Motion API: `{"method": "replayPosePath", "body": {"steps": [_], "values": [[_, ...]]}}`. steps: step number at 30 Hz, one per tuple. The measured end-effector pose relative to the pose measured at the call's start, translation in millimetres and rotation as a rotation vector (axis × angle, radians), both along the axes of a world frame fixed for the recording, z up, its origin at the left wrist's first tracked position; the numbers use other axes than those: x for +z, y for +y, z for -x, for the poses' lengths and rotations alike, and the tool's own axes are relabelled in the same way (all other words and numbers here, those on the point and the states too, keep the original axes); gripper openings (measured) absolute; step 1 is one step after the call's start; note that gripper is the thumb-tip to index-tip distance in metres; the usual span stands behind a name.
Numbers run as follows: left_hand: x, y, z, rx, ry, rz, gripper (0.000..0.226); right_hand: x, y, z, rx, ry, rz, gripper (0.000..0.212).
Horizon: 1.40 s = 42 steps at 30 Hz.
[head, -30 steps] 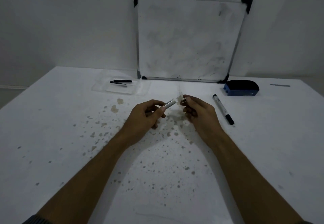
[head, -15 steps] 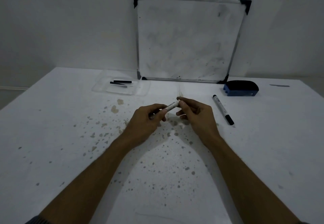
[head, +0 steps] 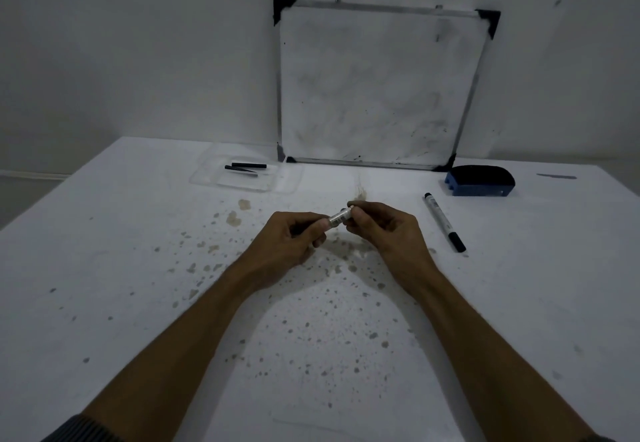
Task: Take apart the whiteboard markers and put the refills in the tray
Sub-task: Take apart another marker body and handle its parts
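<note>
My left hand (head: 291, 239) is closed around a white marker barrel (head: 338, 217), most of which is hidden in the fist. My right hand (head: 386, 230) pinches the barrel's exposed end with thumb and fingertips. Both hands hover just above the stained white table (head: 138, 268) at its middle. A second whiteboard marker (head: 444, 221) with a black cap lies on the table to the right of my right hand. A clear plastic tray (head: 207, 178) at the back left holds two black refills (head: 246, 168).
A whiteboard (head: 377, 85) leans against the wall at the back. A blue and black eraser (head: 479, 181) sits at its right foot. A thin dark strip (head: 556, 176) lies at the far right edge.
My right hand, apart from the barrel a second ago, has closed the gap and now grips the barrel's end. My left hand stays in place.
</note>
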State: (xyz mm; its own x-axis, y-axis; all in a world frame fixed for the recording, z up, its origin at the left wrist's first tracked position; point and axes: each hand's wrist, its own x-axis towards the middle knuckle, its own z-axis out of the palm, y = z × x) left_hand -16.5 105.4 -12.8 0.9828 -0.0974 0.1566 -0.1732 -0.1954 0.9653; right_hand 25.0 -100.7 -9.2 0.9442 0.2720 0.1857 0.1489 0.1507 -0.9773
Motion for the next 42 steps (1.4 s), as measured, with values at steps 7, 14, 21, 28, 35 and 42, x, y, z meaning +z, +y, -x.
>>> {"method": "replayPosePath", "body": {"steps": [7,14,21,28,35,42], "values": [[8,-25,0,0.066,0.062,0.028,0.028,2,4,1,-0.244,-0.077,0.211,0.035],[28,-50,-22,0.140,0.134,0.236,0.032,15,-22,18,-0.260,-0.097,0.547,0.043],[36,-98,-40,0.056,0.113,0.155,0.032,22,-46,17,-0.336,-0.061,0.590,0.033],[-17,-97,-46,0.004,-0.171,-0.605,0.057,34,-139,-10,-0.696,-0.004,0.683,0.026],[-35,-98,-57,0.043,-0.331,-0.793,0.044,3,-146,-32,-0.718,0.120,0.749,0.035],[-34,-97,-57,0.042,-0.328,-0.816,0.046,-3,-134,-36,-0.742,0.115,0.896,0.038]]}}
